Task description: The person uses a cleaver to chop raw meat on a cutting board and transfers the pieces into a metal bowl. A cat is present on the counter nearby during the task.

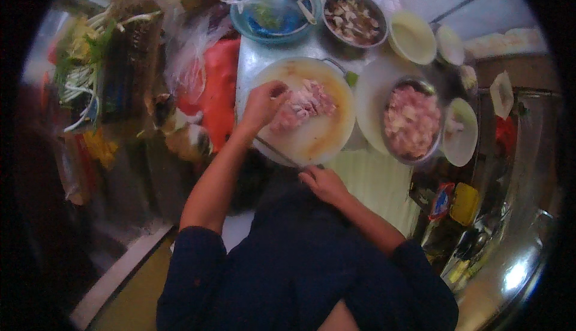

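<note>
A round cutting board (336,145) lies before me with a heap of pale pink raw meat pieces (306,104) on it. Beside the heap's left edge is my left hand (264,106), its fingers curled together. What they pinch, if anything, is too blurred to make out. My right hand (324,184) is at the board's near edge, closed round the handle of a knife (276,151). The blade points left and slants along the near-left rim, apart from the meat. A metal bowl (442,115) full of pink meat chunks (411,118) stands to the right.
Behind the board are a blue basin (236,25) with a plastic bag and a metal bowl (386,28) of brownish pieces. Pale bowls (413,37) stand at the far right. Red plastic bags (221,85) and green onions (90,85) lie left.
</note>
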The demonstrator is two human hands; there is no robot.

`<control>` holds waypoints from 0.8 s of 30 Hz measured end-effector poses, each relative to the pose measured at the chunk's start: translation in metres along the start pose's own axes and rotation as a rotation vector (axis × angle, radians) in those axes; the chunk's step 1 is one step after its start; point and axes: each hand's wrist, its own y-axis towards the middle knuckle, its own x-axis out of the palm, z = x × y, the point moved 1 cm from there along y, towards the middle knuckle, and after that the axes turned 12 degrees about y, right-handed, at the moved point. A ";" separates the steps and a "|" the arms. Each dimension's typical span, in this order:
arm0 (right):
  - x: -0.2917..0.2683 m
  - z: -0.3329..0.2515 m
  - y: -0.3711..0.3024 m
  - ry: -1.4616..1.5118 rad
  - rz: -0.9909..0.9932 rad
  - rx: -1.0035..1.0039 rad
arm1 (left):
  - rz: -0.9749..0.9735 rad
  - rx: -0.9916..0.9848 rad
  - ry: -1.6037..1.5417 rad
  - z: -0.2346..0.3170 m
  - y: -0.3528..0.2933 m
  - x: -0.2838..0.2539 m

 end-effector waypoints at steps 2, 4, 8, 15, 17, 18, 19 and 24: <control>-0.001 -0.002 0.010 -0.014 0.051 0.011 | -0.167 0.126 0.186 0.016 0.018 0.022; -0.007 -0.001 0.014 -0.071 0.138 0.068 | -0.234 0.202 0.532 0.025 0.025 0.041; -0.022 -0.003 0.013 -0.043 0.195 0.095 | -0.178 0.253 0.866 0.030 0.029 0.060; -0.014 -0.010 0.021 -0.003 0.172 0.098 | -0.334 0.372 0.910 0.036 0.027 0.056; -0.012 -0.007 0.028 0.017 0.181 0.101 | -0.325 0.393 0.901 0.045 0.020 0.052; -0.012 -0.005 0.032 0.024 0.208 0.075 | -0.291 0.369 0.801 0.051 0.017 0.050; -0.012 -0.002 0.036 0.036 0.224 0.056 | -0.258 0.340 0.704 0.059 0.014 0.046; -0.022 0.018 0.046 0.288 0.278 0.010 | -0.094 0.275 0.275 0.091 -0.017 -0.004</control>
